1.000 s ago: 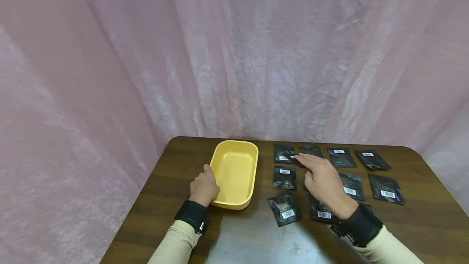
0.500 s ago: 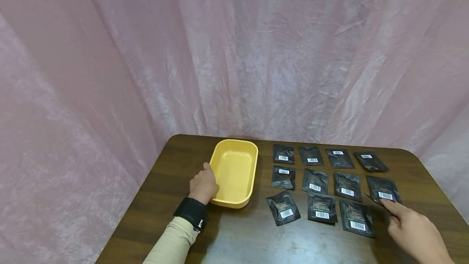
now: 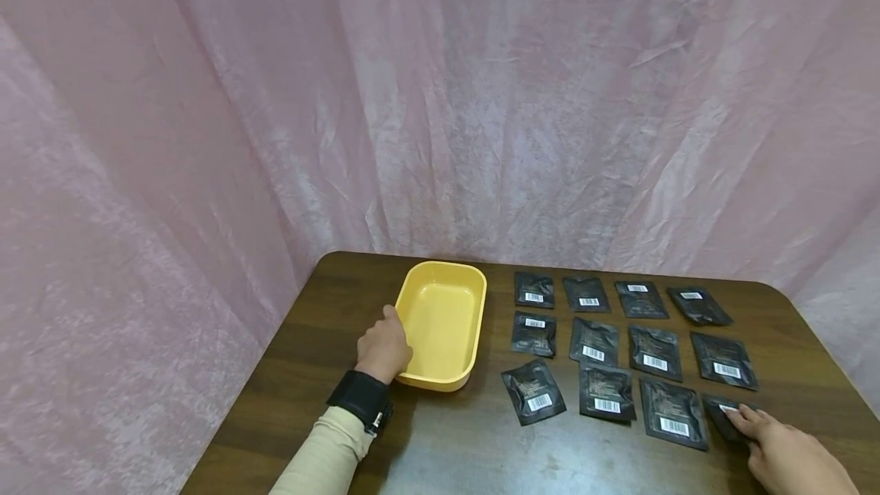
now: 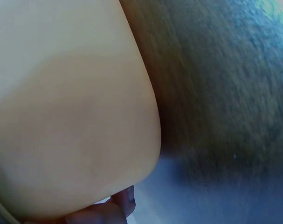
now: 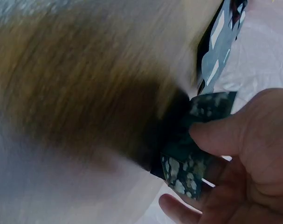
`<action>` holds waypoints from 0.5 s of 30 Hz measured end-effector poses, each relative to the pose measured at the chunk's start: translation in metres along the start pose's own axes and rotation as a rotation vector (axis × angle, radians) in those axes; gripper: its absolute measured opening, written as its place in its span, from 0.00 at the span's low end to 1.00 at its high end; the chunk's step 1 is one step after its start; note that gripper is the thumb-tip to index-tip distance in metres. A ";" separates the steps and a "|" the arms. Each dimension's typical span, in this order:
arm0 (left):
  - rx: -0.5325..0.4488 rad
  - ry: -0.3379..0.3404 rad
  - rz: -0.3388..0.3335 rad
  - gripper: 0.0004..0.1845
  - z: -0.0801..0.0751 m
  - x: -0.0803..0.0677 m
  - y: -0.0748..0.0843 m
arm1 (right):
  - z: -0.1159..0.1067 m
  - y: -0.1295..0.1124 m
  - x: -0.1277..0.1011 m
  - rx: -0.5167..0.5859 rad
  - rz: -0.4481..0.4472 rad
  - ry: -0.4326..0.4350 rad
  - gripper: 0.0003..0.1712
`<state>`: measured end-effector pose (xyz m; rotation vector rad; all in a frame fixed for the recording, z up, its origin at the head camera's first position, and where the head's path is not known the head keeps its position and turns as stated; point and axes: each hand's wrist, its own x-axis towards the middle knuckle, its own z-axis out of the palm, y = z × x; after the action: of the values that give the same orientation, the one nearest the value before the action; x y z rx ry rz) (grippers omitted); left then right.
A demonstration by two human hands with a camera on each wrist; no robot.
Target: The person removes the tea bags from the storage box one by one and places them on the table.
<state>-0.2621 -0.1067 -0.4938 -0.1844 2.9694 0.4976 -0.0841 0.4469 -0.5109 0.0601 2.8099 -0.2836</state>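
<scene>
Left hand (image 3: 383, 348) grips the yellow tray (image 3: 440, 292) at centre frame. Right hand (image 3: 791, 458) pinches a black packet (image 3: 725, 412), lower right.

I see a small black packet (image 3: 727, 414) lying flat at the near right corner of the surface (image 3: 467, 441), beside a shallow yellow tray (image 3: 440, 380).

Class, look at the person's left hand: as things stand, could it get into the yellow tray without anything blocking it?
Probably yes. The left hand already rests against the near left rim of the yellow tray, which lies open-topped on the table. Nothing covers it, and the black packets lie on its far side.
</scene>
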 end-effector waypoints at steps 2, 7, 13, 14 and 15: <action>0.000 0.006 0.001 0.31 0.000 0.000 0.000 | 0.002 0.000 0.001 0.024 0.000 -0.023 0.33; -0.005 -0.002 -0.005 0.31 0.000 0.000 0.000 | 0.006 0.002 0.002 0.015 -0.034 -0.020 0.37; -0.005 -0.010 -0.014 0.31 0.000 0.001 0.000 | 0.004 0.002 0.002 -0.004 -0.030 -0.061 0.54; -0.005 -0.009 -0.012 0.30 0.000 0.001 0.000 | 0.003 0.001 0.002 -0.006 -0.021 -0.071 0.55; -0.006 -0.010 -0.012 0.31 0.000 0.001 0.000 | 0.003 0.001 0.002 -0.010 -0.017 -0.072 0.56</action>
<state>-0.2633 -0.1072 -0.4945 -0.1989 2.9558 0.5046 -0.0851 0.4470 -0.5145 0.0226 2.7409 -0.2706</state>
